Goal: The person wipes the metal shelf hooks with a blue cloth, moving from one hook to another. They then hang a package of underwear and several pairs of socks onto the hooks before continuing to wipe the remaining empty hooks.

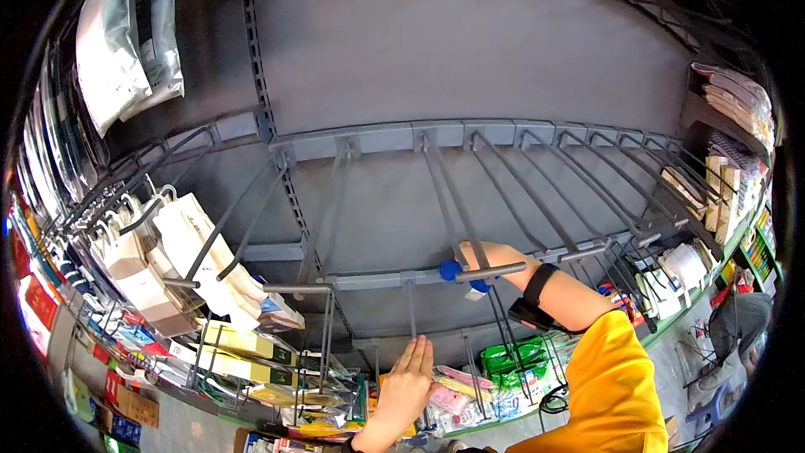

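Note:
My left hand point(401, 388) is low in the centre, its fingers stretched out and side by side. The fingertips are right at a thin grey hook point(411, 310) that juts from the lower rail. My right hand point(488, 257) reaches in among the long grey hooks point(444, 185), closed around a small blue-and-white item point(450, 270). Blue shows on both sides of a hook bar that crosses in front, and most of the fingers are hidden. A black band point(537, 289) circles the right wrist, below a yellow sleeve point(616, 386).
White packs point(197, 243) and yellow boxes point(239, 357) hang at left. Green packs point(511, 365) and pink packs point(453, 390) sit below. Protruding hooks line the grey back panel point(478, 42). At right are stocked shelves point(729, 185) and a person's dark-clothed leg point(740, 323).

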### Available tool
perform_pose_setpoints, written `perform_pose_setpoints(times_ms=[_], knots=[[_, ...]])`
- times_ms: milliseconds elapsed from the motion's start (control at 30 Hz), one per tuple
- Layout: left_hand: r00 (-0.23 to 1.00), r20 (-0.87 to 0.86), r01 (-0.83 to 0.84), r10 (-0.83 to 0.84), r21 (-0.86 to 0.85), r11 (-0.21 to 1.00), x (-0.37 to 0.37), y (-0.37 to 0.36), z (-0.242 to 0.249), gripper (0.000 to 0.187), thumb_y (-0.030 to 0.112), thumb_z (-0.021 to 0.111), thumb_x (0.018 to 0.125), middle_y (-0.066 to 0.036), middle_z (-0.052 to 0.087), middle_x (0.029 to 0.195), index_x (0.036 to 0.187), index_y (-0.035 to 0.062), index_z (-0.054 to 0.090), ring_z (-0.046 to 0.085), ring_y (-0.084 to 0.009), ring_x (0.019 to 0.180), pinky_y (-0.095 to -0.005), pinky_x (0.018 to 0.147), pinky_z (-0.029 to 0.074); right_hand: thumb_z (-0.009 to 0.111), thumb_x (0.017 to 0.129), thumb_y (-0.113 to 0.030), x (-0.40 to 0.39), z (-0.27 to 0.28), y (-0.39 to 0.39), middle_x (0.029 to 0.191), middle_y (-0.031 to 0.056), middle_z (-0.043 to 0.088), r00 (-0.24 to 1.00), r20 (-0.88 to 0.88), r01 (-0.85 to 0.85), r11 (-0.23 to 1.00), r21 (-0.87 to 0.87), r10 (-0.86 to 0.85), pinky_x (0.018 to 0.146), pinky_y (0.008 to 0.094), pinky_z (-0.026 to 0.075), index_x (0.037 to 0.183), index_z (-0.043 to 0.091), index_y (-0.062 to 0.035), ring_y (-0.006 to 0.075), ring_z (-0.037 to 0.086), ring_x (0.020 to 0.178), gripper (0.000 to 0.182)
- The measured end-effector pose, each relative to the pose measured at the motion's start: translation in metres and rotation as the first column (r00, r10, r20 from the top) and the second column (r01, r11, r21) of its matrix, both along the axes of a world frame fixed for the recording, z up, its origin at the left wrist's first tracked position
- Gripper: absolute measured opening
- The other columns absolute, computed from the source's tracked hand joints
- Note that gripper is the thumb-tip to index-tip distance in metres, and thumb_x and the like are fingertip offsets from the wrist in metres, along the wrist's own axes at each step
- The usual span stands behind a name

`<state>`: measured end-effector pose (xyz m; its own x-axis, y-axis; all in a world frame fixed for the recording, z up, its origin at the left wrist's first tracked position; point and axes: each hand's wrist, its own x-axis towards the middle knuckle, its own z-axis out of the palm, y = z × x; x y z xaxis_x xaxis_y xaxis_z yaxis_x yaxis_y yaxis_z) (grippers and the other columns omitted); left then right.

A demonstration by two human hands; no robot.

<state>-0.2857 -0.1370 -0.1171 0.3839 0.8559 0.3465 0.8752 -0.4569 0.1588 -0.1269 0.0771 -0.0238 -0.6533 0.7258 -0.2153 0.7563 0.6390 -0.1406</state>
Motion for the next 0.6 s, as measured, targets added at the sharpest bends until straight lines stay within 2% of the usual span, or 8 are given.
perform_pose_setpoints(times_ms=[100, 167, 200, 367, 400, 467, 533, 600], knots=[[1.000, 0.000, 0.006, -0.006, 0.016, 1.000, -0.001, 0.000, -0.001, 0.070, 0.025, 0.072, 0.068, -0.022, 0.048, 0.126, 0.121, -0.0095, 0.045, 0.045, -0.0300, 0.120, -0.0331, 0.099, 0.038, 0.057, 0.070, -0.010, -0.036, -0.049, 0.027, 0.095, 0.0225, 0.058, 0.868, -0.305, -0.318, 0.910, 0.265, 0.392, 0.077, 0.0427, 0.047, 0.082, 0.062, 0.0042, 0.0398, 0.056, 0.091, 0.019], [1.000, -0.011, 0.007, -0.007, 0.021, 1.000, -0.002, 0.001, -0.001, 0.069, 0.025, 0.073, 0.067, -0.022, 0.048, 0.125, 0.121, -0.0094, 0.045, 0.046, -0.0297, 0.119, -0.0330, 0.098, 0.039, 0.053, 0.064, 0.003, -0.057, -0.066, 0.013, 0.107, 0.0153, 0.057, 0.810, -0.408, -0.339, 0.904, 0.261, 0.421, 0.089, 0.0375, 0.043, 0.109, 0.059, -0.0006, 0.0325, 0.050, 0.101, 0.046], [1.000, -0.019, 0.005, -0.005, 0.021, 1.000, -0.002, 0.001, -0.001, 0.069, 0.025, 0.073, 0.067, -0.022, 0.049, 0.124, 0.120, -0.0094, 0.046, 0.046, -0.0295, 0.119, -0.0329, 0.098, 0.039, 0.053, 0.065, 0.004, -0.070, -0.069, 0.013, 0.108, 0.0136, 0.056, 0.918, -0.300, -0.239, 0.966, 0.100, 0.258, 0.089, 0.0361, 0.043, 0.113, 0.058, -0.0010, 0.0298, 0.048, 0.105, 0.048], [1.000, -0.003, -0.003, 0.003, -0.008, 1.000, -0.002, 0.000, -0.001, 0.070, 0.027, 0.073, 0.066, -0.022, 0.048, 0.125, 0.120, -0.0089, 0.046, 0.046, -0.0298, 0.119, -0.0327, 0.097, 0.040, 0.055, 0.067, 0.000, -0.039, -0.041, -0.005, 0.095, 0.0129, 0.059, 0.929, -0.188, -0.272, 0.931, 0.243, 0.320, 0.078, 0.0387, 0.048, 0.095, 0.065, -0.0043, 0.0324, 0.055, 0.093, 0.030], [1.000, -0.010, -0.005, 0.005, -0.004, 1.000, -0.002, 0.000, 0.000, 0.071, 0.027, 0.073, 0.066, -0.022, 0.048, 0.126, 0.120, -0.0087, 0.046, 0.046, -0.0300, 0.119, -0.0327, 0.097, 0.040, 0.057, 0.073, -0.011, -0.024, -0.072, 0.028, 0.104, 0.0104, 0.057, 0.948, 0.015, -0.310, 0.908, 0.282, 0.319, 0.079, 0.0408, 0.048, 0.094, 0.063, -0.0079, 0.0321, 0.053, 0.098, 0.022], [1.000, -0.008, 0.002, -0.002, -0.006, 1.000, -0.001, -0.001, 0.000, 0.071, 0.027, 0.073, 0.065, -0.022, 0.047, 0.126, 0.120, -0.0085, 0.046, 0.047, -0.0304, 0.118, -0.0327, 0.097, 0.040, 0.059, 0.067, -0.009, -0.003, -0.027, 0.003, 0.097, 0.0192, 0.062, 0.993, 0.112, 0.020, 0.995, 0.103, -0.032, 0.078, 0.0426, 0.049, 0.090, 0.066, -0.0003, 0.0347, 0.059, 0.095, 0.026], [1.000, -0.016, -0.008, 0.008, 0.013, 1.000, 0.000, 0.001, -0.002, 0.071, 0.027, 0.074, 0.065, -0.023, 0.047, 0.127, 0.121, -0.0085, 0.046, 0.047, -0.0305, 0.118, -0.0334, 0.097, 0.040, 0.056, 0.066, -0.014, 0.041, -0.055, 0.025, 0.075, 0.0247, 0.060, 0.997, -0.083, 0.017, 0.980, 0.199, 0.000, 0.060, 0.0436, 0.046, 0.074, 0.062, 0.0038, 0.0401, 0.060, 0.074, 0.021], [1.000, -0.019, 0.008, -0.008, 0.000, 1.000, 0.001, 0.002, -0.002, 0.072, 0.026, 0.074, 0.065, -0.023, 0.047, 0.127, 0.121, -0.0089, 0.046, 0.046, -0.0307, 0.119, -0.0339, 0.098, 0.039, 0.056, 0.067, -0.015, 0.056, -0.068, 0.034, 0.079, 0.0283, 0.059, 0.969, -0.137, 0.230, 0.952, 0.204, -0.205, 0.063, 0.0447, 0.047, 0.077, 0.062, 0.0058, 0.0411, 0.060, 0.079, 0.024]])
